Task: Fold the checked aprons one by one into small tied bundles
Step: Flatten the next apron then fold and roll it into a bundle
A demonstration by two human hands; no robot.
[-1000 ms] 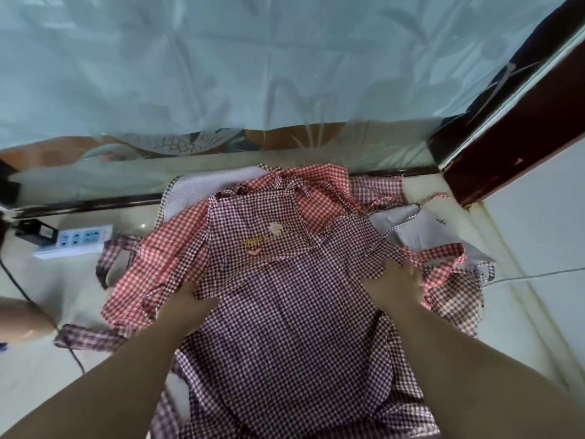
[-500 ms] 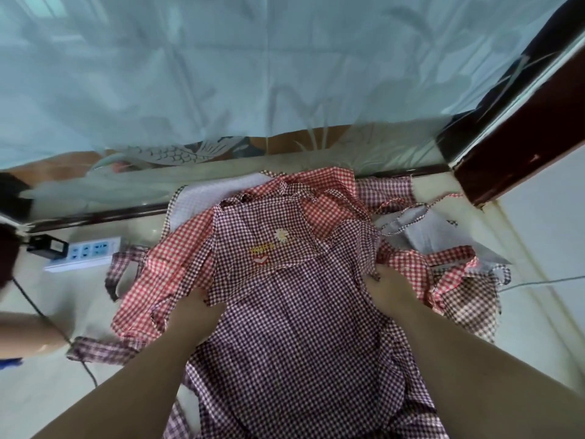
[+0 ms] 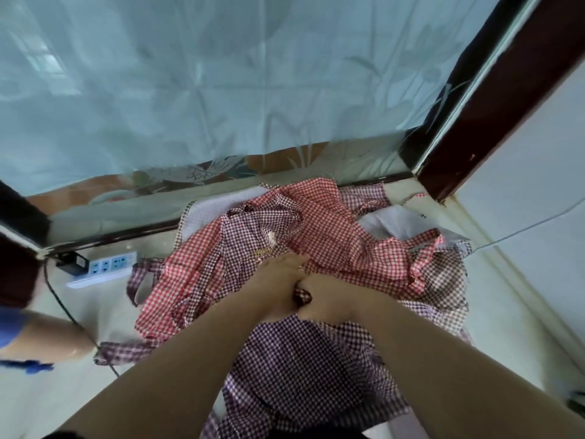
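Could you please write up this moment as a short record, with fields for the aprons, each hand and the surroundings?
surface: pale floor
apron in work: purple checked apron, on top of the pile, nearest the person
underneath: red checked apron, crumpled, farther away
left: left hand, fingers straight, resting on the purple fabric
right: right hand, fingers curled, pinching a bunch of purple fabric, touching the left hand
nearby: white power strip on the floor, to the left
progress: no tied bundle in view
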